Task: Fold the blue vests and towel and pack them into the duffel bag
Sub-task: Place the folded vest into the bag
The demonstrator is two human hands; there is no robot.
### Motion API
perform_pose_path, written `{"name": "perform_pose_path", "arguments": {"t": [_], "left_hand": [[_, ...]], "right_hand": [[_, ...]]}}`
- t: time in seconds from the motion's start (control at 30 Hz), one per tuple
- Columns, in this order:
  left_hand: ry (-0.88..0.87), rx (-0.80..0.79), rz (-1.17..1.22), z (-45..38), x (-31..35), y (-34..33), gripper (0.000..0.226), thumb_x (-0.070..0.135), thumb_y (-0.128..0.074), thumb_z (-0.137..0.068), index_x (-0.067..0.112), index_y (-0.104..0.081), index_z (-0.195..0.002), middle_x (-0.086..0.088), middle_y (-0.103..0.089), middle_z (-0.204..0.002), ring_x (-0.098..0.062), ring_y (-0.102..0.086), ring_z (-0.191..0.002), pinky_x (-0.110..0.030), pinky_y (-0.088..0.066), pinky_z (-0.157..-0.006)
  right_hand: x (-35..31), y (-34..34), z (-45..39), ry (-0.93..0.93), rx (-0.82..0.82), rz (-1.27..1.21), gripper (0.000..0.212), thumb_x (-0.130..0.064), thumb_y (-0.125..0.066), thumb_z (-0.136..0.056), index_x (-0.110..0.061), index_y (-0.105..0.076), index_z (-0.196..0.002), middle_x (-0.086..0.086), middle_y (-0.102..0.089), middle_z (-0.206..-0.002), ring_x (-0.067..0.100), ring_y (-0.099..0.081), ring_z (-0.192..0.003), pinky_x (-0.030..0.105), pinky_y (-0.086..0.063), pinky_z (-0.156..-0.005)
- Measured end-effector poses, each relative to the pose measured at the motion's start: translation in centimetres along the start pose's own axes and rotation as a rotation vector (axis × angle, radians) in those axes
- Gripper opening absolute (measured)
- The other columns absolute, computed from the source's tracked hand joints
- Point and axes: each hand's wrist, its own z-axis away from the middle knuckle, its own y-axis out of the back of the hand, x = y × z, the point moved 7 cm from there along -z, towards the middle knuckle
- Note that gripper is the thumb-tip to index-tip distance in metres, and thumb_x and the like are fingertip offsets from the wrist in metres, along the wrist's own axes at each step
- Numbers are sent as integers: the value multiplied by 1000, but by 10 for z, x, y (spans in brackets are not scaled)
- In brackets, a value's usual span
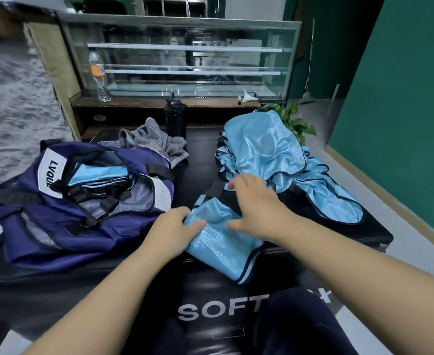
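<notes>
A partly folded light blue vest (218,244) lies on the black padded box in front of me. My left hand (175,226) grips its left edge, thumb over the fabric. My right hand (257,203) lies flat on the vest's upper right part, fingers spread. A heap of unfolded blue vests (269,152) sits at the back right. The open navy duffel bag (64,211) lies at the left with folded blue vests (98,175) inside. A crumpled grey towel (154,142) rests behind the bag.
The black padded box (339,226) marked SOFT bears everything. A black flask (176,119) stands behind the towel. A glass display case (180,57) with a plastic bottle (99,75) is at the back. A green plant (295,121) and green wall are to the right.
</notes>
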Motion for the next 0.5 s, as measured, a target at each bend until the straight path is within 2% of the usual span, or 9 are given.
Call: {"name": "perform_pose_path", "arguments": {"t": [0.1,0.13,0.17,0.2,0.23,0.3,0.37,0.43,0.5], "left_hand": [[-161,-37,-51,2,29,19,26,32,-65,-85,13,-55,-71,4,-50,-61,-11,-45,-59,-26,-31,-54],[-207,-56,-56,3,36,25,24,30,-66,-84,19,-54,-67,6,-50,-59,-6,-45,-57,-22,-31,-52],[-245,-69,-53,3,41,31,22,26,-68,-82,23,-53,-65,7,-52,-59,-3,-46,-56,-21,-33,-53],[-267,-76,-36,2,45,38,20,23,-70,-80,26,-55,-66,9,-55,-61,-2,-48,-58,-21,-36,-55],[-269,-67,-17,1,45,45,18,21,-72,-77,28,-57,-69,10,-58,-65,-4,-51,-61,-20,-38,-57],[-232,-1,58,-4,37,60,22,20,-77,-72,28,-56,-74,11,-59,-70,-1,-52,-63,-15,-37,-56],[-137,34,257,-11,18,70,37,29,-85,-61,24,-55,-81,6,-64,-74,-1,-55,-61,-17,-42,-60],[-29,-8,441,-17,-3,74,54,46,-84,-48,24,-57,-90,-5,-72,-85,-16,-68,-75,-36,-54,-73],[-7,-101,401,-19,-19,74,52,48,-82,-52,26,-63,-96,-4,-74,-93,-22,-70,-87,-47,-55,-83]], "right_hand": [[-44,6,-10,238,-123,96,76,-36,-70,-80,-26,-28,-142,-11,-26,-150,12,-7,-144,46,-5,-117],[-51,3,-15,266,-160,132,70,-32,-69,-81,-25,-32,-139,-10,-36,-145,12,-12,-144,51,0,-117],[-57,1,-20,281,-180,167,57,-28,-67,-82,-23,-39,-131,-7,-49,-131,14,-27,-139,53,1,-116],[-61,1,-25,276,-191,191,40,-27,-66,-83,-21,-45,-117,-7,-56,-109,16,-42,-125,53,-4,-116],[-62,1,-30,257,-203,179,27,-29,-65,-83,-21,-47,-101,-9,-54,-90,17,-51,-108,48,-15,-113],[-60,-1,-39,189,-247,19,22,-33,-68,-82,-21,-50,-81,-9,-50,-74,19,-54,-86,36,-39,-87],[-56,-4,-48,124,-259,-230,21,-33,-70,-82,-16,-58,-77,-3,-56,-72,16,-54,-73,31,-41,-66],[-54,-5,-54,67,-228,-461,18,-33,-70,-83,-17,-63,-78,-2,-63,-75,11,-58,-70,28,-44,-65],[-53,-8,-60,-10,-213,-712,10,-29,-69,-86,-19,-69,-87,-2,-71,-83,9,-64,-73,25,-50,-69]]}}
